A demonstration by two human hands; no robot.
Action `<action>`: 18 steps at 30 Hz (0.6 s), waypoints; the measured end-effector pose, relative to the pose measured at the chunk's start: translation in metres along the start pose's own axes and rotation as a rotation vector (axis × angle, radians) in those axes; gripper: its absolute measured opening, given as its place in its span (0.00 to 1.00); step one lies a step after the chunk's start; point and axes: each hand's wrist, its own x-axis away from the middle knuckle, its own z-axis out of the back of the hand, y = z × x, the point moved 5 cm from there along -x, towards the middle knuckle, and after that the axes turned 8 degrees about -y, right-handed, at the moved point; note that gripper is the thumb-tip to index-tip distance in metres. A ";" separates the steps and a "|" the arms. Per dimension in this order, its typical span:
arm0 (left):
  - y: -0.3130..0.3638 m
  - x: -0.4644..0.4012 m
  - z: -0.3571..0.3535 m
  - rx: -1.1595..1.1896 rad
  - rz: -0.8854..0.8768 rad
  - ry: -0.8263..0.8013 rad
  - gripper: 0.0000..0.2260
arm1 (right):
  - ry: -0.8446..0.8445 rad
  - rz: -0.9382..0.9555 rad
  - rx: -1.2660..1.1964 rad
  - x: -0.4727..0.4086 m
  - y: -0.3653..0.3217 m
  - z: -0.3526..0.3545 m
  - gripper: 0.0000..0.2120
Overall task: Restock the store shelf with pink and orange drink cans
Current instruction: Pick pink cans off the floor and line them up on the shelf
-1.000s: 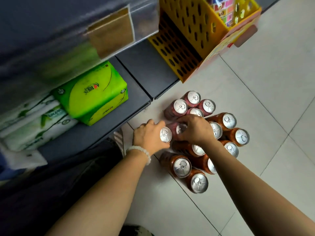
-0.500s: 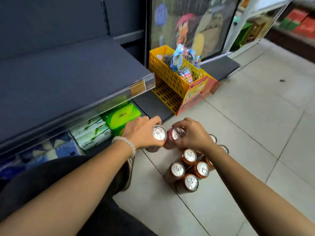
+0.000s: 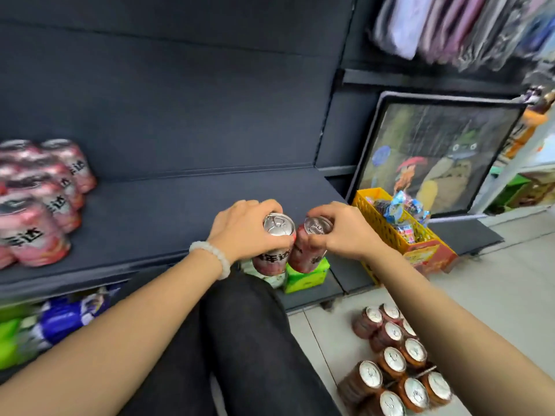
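The left hand (image 3: 246, 228) curls round the upper body of a pink drink can (image 3: 271, 244), thumb toward the near side, fingers wrapping the far side. The right hand (image 3: 342, 229) grips a second pink can (image 3: 306, 247) the same way, near its rim. Both cans are held upright with lids up, nearly touching each other, just in front of the near edge of the dark shelf (image 3: 168, 211), probably so that they can be set down standing together in one movement.

Far to the left on that shelf stands a cluster of pink cans (image 3: 39, 202) already placed, labels facing out; the bare stretch to its right looks like the likely spot for this pair.

On the floor tiles at the near right wait the remaining cans (image 3: 396, 361), pink ones farther away and orange ones nearer, tightly grouped within easy reach. A yellow basket (image 3: 387, 223) of small packets sits to the right, and green tissue packs (image 3: 306, 276) lie on the lowest shelf below the hands.
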 end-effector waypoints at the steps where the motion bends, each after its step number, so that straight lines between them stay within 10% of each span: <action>1: -0.012 0.006 0.014 0.009 0.026 0.029 0.22 | -0.003 0.031 -0.009 -0.009 -0.017 -0.001 0.32; 18: -0.210 -0.009 0.147 -0.068 0.334 0.217 0.20 | -0.182 0.265 -0.129 -0.192 -0.190 -0.068 0.13</action>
